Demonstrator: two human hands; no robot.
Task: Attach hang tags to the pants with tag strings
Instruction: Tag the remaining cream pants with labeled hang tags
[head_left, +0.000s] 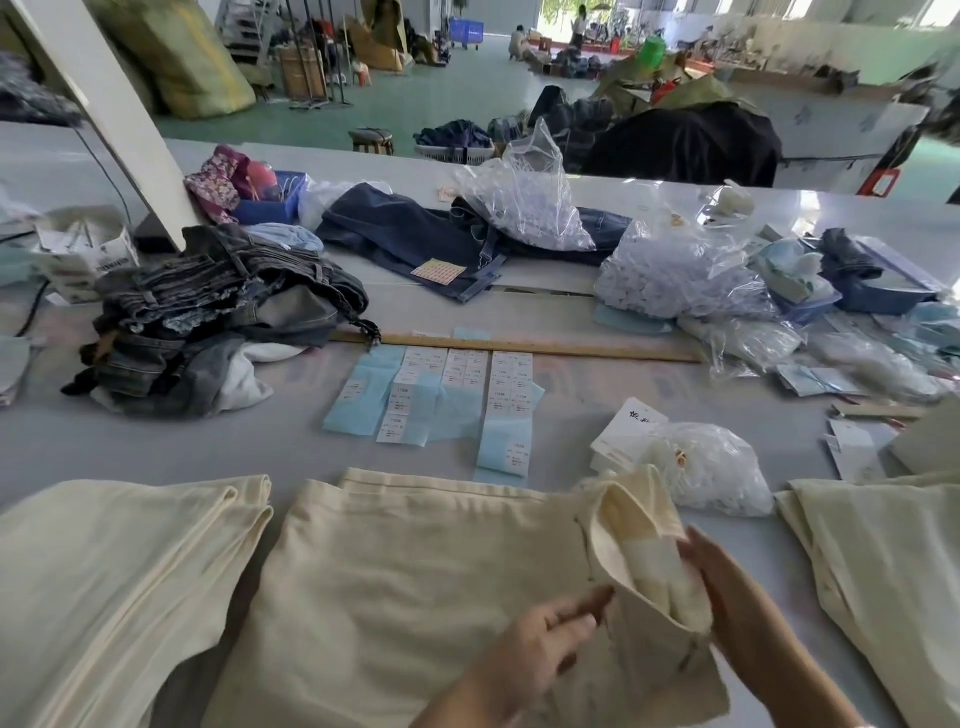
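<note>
The left hand (550, 631) pinches the waistband edge of the cream pants (405, 582), fingers curled on the cloth. The right hand (722, 582) grips the turned-up flap from the far side. Judgement: hold the opening taut and expose a loop or label before threading a string. The pants lie flat, folded, under and between both hands. Hang tags (621, 434) and a string bag (717, 470) lie beyond the right hand.

The pants (395, 561) are pale cream, lying on a light grey worktop (156, 431). The label sheets (441, 400) are white on light blue backing. The ruler (519, 347) is yellow-brown, the jeans (415, 234) dark blue, and the basket (270, 202) bright blue.
</note>
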